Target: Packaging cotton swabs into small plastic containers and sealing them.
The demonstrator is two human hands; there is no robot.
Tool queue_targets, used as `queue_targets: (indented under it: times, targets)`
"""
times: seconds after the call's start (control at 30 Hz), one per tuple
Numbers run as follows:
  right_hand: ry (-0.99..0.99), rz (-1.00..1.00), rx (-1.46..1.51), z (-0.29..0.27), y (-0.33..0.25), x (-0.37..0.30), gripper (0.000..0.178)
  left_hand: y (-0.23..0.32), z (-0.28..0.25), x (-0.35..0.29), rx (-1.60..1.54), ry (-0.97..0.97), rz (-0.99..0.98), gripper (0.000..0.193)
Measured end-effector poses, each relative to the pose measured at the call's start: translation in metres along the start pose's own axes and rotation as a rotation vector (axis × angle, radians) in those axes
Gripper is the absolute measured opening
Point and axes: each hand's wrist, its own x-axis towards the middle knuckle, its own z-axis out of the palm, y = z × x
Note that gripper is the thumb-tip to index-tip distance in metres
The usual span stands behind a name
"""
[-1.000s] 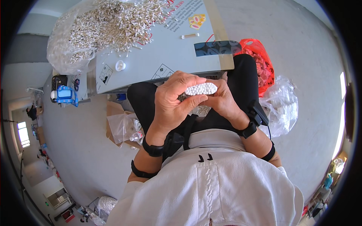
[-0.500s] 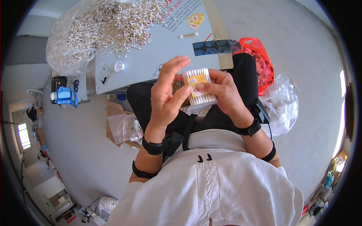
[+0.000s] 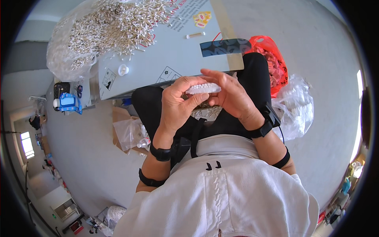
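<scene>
A flat pack of cotton swabs (image 3: 202,89) is held above my lap, its white tips turned up in rows. My left hand (image 3: 173,102) grips it by the left end, thumb on the near side and fingers on the far side. At the pack's right end my right hand (image 3: 237,98) has its fingers stretched and apart, close against the pack; whether they touch it is hard to see. Below the hands, more loose cotton swabs (image 3: 207,114) lie between my legs, partly hidden.
A large heap of cotton swabs (image 3: 114,29) spills from a clear bag onto the table (image 3: 158,57). Yellow labels (image 3: 202,19), a white round cap (image 3: 123,70) and a dark strip (image 3: 223,47) lie there. On the right are a red bag (image 3: 286,73) and clear plastic (image 3: 294,110).
The pack has been tipped from showing its labelled face to showing its swab tips. My left hand has closed on it, and my right hand has loosened its grip and spread its fingers.
</scene>
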Motion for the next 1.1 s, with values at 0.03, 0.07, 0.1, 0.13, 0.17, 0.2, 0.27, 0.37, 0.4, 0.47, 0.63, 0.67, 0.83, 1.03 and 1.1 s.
queue_targets:
  times: [0.03,0.07,0.1,0.13,0.17,0.2,0.27,0.37,0.4,0.47,0.63,0.67,0.83,1.03,1.1]
  targets:
    - [-0.067,-0.103,-0.093,0.003,0.001,-0.002,0.05,0.0,0.001,0.0,0.001,0.0,-0.001,0.027]
    - [-0.134,-0.206,-0.185,0.005,0.001,-0.002,0.058,0.0,0.002,0.0,0.005,0.037,0.003,0.026]
    - [-0.183,-0.239,-0.238,0.006,0.0,-0.002,0.063,-0.001,0.003,0.001,0.009,0.073,0.007,0.025]
    - [-0.183,-0.239,-0.237,0.006,0.001,-0.003,0.063,-0.001,0.004,0.001,0.009,0.073,0.006,0.025]
    - [-0.138,-0.257,-0.311,0.006,0.003,-0.003,0.054,-0.001,0.005,0.001,-0.005,0.089,0.002,0.025]
    - [-0.093,-0.276,-0.385,0.006,0.005,-0.003,0.046,-0.001,0.006,0.001,-0.018,0.105,-0.002,0.025]
    - [-0.044,-0.276,-0.313,0.009,0.009,-0.001,0.037,-0.001,0.008,0.002,-0.014,0.115,0.017,0.024]
    - [-0.009,-0.279,-0.242,0.008,0.009,0.0,0.028,0.002,0.013,0.003,-0.11,0.135,-0.008,0.02]
    - [-0.022,-0.282,-0.243,0.007,0.009,0.0,0.028,0.003,0.014,0.003,-0.212,0.144,-0.052,0.017]
    - [-0.02,-0.262,-0.212,0.009,0.009,0.0,0.029,-0.001,0.012,0.003,-0.246,0.146,-0.053,0.014]
    - [-0.019,-0.224,-0.15,0.005,0.011,0.001,0.033,-0.005,0.013,0.004,-0.328,0.134,-0.057,0.009]
    - [-0.003,-0.229,-0.14,0.006,0.011,0.001,0.033,-0.004,0.013,0.004,-0.326,0.131,-0.062,0.009]
    - [-0.002,-0.217,-0.147,0.006,0.008,0.0,0.033,0.0,0.013,0.005,-0.328,0.118,-0.117,0.009]
    - [0.028,-0.2,-0.115,0.005,0.006,0.002,0.042,-0.006,0.015,0.008,-0.26,0.125,-0.094,0.01]
    - [0.039,-0.195,-0.099,0.008,0.005,0.002,0.045,-0.009,0.013,0.008,-0.256,0.133,-0.115,0.011]
